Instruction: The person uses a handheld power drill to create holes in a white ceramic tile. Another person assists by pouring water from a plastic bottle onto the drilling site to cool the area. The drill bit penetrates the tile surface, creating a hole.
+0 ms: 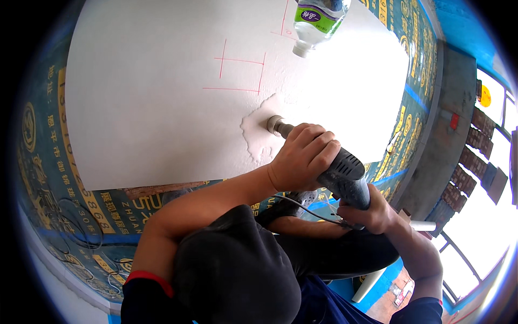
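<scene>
A grey power drill [344, 173] with a short cylindrical metal bit [274, 125] lies slanted across the lower right of a big white slab [135, 108]. The bit meets the slab's surface inside a puddle of milky water [256, 135]. My left hand [307, 153] wraps over the front of the drill body, behind the bit. Around its rear end closes my right hand [369, 213]; some of those fingers are hidden. Above, a clear plastic bottle [319, 21] with a green and purple label tilts with its white cap downward; what holds it is out of sight.
Red lines [241, 60] are drawn on the slab. Printed green floor covering [40, 162] surrounds it. A cord [310, 210] runs by the drill, and more cable [81, 232] lies coiled at left. My dark-trousered knee [234, 259] is between my arms. Windows [469, 259] stand at right.
</scene>
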`<action>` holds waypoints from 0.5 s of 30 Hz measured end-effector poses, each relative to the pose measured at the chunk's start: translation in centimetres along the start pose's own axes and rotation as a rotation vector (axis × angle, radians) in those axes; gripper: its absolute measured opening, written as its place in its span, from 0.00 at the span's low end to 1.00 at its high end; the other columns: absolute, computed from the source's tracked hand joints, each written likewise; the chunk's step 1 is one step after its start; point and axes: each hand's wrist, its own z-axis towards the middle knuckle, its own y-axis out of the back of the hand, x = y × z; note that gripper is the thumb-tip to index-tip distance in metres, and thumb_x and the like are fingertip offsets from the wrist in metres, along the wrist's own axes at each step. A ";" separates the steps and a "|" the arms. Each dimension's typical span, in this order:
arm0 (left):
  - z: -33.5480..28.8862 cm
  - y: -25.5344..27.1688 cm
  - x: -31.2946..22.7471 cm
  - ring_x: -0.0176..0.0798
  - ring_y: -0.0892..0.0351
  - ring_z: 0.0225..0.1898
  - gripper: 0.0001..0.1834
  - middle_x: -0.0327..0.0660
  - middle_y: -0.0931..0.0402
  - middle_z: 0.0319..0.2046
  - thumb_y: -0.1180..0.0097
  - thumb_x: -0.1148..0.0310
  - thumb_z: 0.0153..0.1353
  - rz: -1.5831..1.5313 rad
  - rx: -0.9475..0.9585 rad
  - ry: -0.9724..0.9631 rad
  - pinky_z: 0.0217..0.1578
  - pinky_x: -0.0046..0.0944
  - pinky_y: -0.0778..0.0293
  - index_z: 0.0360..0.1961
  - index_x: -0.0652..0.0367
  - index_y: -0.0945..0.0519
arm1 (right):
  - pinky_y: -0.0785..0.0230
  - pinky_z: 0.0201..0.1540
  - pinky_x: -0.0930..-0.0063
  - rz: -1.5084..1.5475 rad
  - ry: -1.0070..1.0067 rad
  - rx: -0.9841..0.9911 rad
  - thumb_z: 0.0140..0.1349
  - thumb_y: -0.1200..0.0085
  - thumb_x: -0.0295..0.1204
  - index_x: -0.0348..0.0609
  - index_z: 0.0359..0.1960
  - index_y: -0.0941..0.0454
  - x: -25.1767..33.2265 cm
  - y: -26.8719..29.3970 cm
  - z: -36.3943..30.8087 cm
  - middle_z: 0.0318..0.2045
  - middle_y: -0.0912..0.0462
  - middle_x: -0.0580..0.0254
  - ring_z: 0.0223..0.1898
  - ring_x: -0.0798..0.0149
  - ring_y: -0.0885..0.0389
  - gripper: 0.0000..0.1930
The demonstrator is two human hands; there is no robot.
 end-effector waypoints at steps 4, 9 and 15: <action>-0.1 0.2 -0.1 0.57 0.19 0.52 0.39 0.53 0.21 0.51 0.28 0.65 0.48 0.001 -0.010 -0.003 0.55 0.61 0.25 0.61 0.59 0.33 | 0.23 0.37 0.70 0.005 -0.016 0.018 0.61 0.34 0.32 0.37 0.39 0.19 -0.5 -0.2 0.1 0.28 0.16 0.61 0.30 0.67 0.17 0.11; -0.3 0.5 -0.2 0.56 0.19 0.52 0.36 0.52 0.21 0.50 0.30 0.65 0.51 0.001 0.002 -0.022 0.54 0.60 0.24 0.60 0.58 0.32 | 0.23 0.41 0.66 -0.062 0.019 -0.004 0.61 0.35 0.34 0.35 0.40 0.19 -1.2 -0.8 0.1 0.29 0.17 0.59 0.32 0.64 0.17 0.14; -0.7 0.9 -0.4 0.57 0.18 0.52 0.32 0.53 0.20 0.51 0.31 0.65 0.57 0.002 0.018 -0.040 0.55 0.61 0.22 0.60 0.58 0.33 | 0.24 0.43 0.64 -0.070 0.023 -0.034 0.61 0.35 0.35 0.34 0.44 0.20 -1.1 -1.8 -0.2 0.31 0.16 0.57 0.34 0.62 0.17 0.17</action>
